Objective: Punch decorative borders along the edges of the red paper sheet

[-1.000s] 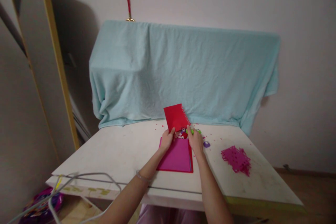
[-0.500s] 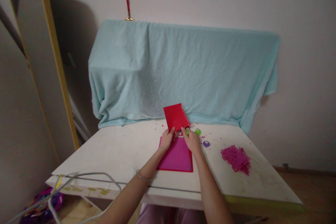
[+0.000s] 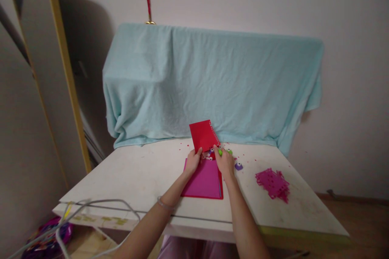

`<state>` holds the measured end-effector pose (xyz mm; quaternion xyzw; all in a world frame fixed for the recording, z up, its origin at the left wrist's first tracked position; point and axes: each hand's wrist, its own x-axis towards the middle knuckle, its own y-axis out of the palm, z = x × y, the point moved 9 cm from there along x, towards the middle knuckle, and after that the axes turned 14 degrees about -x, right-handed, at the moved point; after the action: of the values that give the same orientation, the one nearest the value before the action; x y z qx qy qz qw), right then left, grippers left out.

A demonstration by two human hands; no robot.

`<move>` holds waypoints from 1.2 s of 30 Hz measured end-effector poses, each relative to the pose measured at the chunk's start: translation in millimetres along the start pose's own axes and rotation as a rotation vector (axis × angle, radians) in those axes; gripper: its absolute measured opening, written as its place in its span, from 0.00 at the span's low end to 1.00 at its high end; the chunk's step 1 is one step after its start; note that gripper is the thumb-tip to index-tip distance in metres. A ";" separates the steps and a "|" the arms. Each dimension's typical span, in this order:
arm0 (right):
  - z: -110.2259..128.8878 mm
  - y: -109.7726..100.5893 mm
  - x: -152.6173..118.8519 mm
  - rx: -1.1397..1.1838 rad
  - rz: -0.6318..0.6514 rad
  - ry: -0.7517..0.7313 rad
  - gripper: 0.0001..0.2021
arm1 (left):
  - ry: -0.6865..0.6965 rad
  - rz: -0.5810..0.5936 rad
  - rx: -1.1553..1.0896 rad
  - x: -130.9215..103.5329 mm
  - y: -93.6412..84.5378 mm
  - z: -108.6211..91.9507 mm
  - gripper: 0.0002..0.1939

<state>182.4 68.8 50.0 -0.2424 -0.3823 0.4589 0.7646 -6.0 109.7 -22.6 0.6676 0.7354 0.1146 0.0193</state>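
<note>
A red sheet (image 3: pixel 203 135) with small holes along its right edge is held up above the table. My left hand (image 3: pixel 193 161) pinches its bottom edge. My right hand (image 3: pixel 224 161) is closed at the sheet's lower right corner, beside a small green piece (image 3: pixel 220 152). Below the hands a magenta sheet (image 3: pixel 202 180) lies on a red one (image 3: pixel 221 186). Small red and white pieces (image 3: pixel 208 155) lie between the hands. To the right of my right hand sits a purple piece with an eye (image 3: pixel 238 166).
On the right of the white table (image 3: pixel 136 174) lies a pile of magenta cut pieces (image 3: pixel 274 184). Red scraps dot the table's back. A light blue cloth (image 3: pixel 212 85) hangs behind. A grey cable (image 3: pixel 106 200) crosses the front left edge.
My right hand has shifted slightly up and to the right along the sheet's edge. The red sheet and my left hand have stayed almost still.
</note>
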 end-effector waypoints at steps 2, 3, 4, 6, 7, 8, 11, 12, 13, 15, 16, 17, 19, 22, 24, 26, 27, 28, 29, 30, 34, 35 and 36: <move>5.1 4.9 -0.8 -0.037 0.085 -0.041 0.24 | 0.024 0.018 0.054 -0.8 1.7 -3.9 0.24; 7.2 8.2 -1.6 -0.067 0.136 -0.062 0.25 | 0.033 0.021 0.076 -1.1 2.1 -5.6 0.24; 8.2 11.4 -2.5 -0.107 0.181 -0.075 0.26 | 0.035 0.020 0.089 -1.4 2.1 -6.5 0.24; 5.2 14.7 -3.3 -0.233 0.232 -0.059 0.28 | 0.037 0.019 0.102 -1.6 2.2 -7.7 0.24; 1.7 14.1 -3.0 -0.310 0.233 -0.031 0.30 | 0.039 0.019 0.104 -1.6 2.3 -8.0 0.24; -2.3 12.1 -2.4 -0.382 0.221 0.003 0.31 | 0.040 0.020 0.103 -1.4 2.5 -7.9 0.24; -10.2 2.0 -0.6 -0.519 0.149 0.081 0.34 | 0.035 0.019 0.099 -0.7 2.3 -6.1 0.24; -11.4 -0.9 -0.4 -0.534 0.130 0.096 0.35 | 0.032 0.019 0.096 -0.6 2.4 -5.4 0.24; -12.2 -3.0 -0.4 -0.539 0.117 0.105 0.36 | 0.030 0.019 0.090 -0.6 2.5 -4.9 0.25; -11.8 -5.5 -0.8 -0.533 0.098 0.105 0.36 | 0.034 0.023 0.074 -1.0 3.1 -5.3 0.25; -10.9 -6.2 -0.9 -0.527 0.088 0.098 0.36 | 0.037 0.028 0.064 -1.4 3.8 -5.9 0.25; -9.8 -6.5 -1.0 -0.522 0.079 0.089 0.36 | 0.041 0.031 0.055 -1.7 4.2 -6.7 0.25; -7.5 -5.6 -0.5 -0.515 0.070 0.067 0.37 | 0.042 0.036 0.047 -2.3 4.8 -7.6 0.24; -3.8 0.4 0.7 -0.489 0.102 0.018 0.36 | 0.036 0.028 0.052 -2.7 3.8 -8.0 0.24; -2.0 6.1 0.7 -0.475 0.145 -0.013 0.36 | 0.032 0.026 0.054 -2.9 3.7 -7.8 0.24; -2.7 9.8 -0.1 -0.491 0.173 -0.015 0.35 | 0.028 0.027 0.049 -2.8 3.9 -7.3 0.24; -3.8 10.2 -0.6 -0.506 0.174 -0.006 0.35 | 0.027 0.025 0.047 -2.6 3.8 -6.9 0.24; -5.3 9.8 -1.0 -0.522 0.168 0.009 0.35 | 0.028 0.023 0.046 -2.3 3.7 -6.4 0.24; -6.8 8.7 -1.5 -0.535 0.156 0.027 0.35 | 0.029 0.020 0.047 -2.0 3.4 -5.9 0.24; -8.2 7.3 -1.9 -0.544 0.144 0.046 0.35 | 0.032 0.019 0.049 -1.5 3.1 -5.2 0.25; -11.6 0.9 -2.9 -0.559 0.111 0.101 0.36 | 0.047 0.024 0.066 0.6 2.4 -2.4 0.25; -11.6 -0.8 -2.8 -0.558 0.106 0.108 0.36 | 0.052 0.026 0.070 0.9 2.2 -2.0 0.26; -11.3 -2.6 -2.6 -0.555 0.098 0.111 0.36 | 0.056 0.031 0.074 1.1 2.4 -1.8 0.26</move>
<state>192.1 65.1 44.3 -0.4855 -0.4384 0.3592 0.6657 -4.1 110.7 -20.3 0.6757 0.7290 0.1061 -0.0278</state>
